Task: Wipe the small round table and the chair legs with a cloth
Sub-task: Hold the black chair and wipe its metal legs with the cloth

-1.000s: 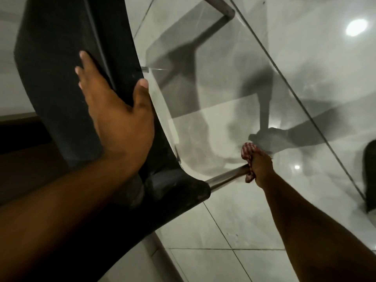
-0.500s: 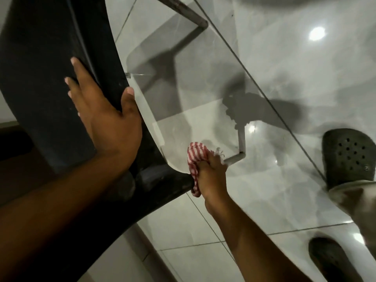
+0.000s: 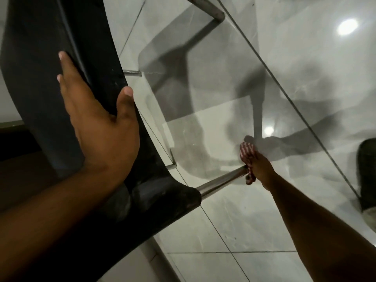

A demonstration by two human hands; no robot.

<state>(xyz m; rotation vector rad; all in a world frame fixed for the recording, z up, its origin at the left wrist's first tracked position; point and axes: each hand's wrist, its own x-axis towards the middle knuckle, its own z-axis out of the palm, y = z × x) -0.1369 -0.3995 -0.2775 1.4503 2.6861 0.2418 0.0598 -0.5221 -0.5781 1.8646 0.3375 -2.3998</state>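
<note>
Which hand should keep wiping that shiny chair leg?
The right hand: it already wraps the striped cloth around the chair leg. The left hand is busy bracing the black chair.

The cloth [image 3: 247,159] hides the right fingers (and the chair leg's [image 3: 221,181] far end).

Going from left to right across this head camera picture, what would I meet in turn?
Left hand flat on the black chair → shiny metal chair leg → red-and-white striped cloth gripped around the leg by the right hand → dark shoe at the right edge.
</note>
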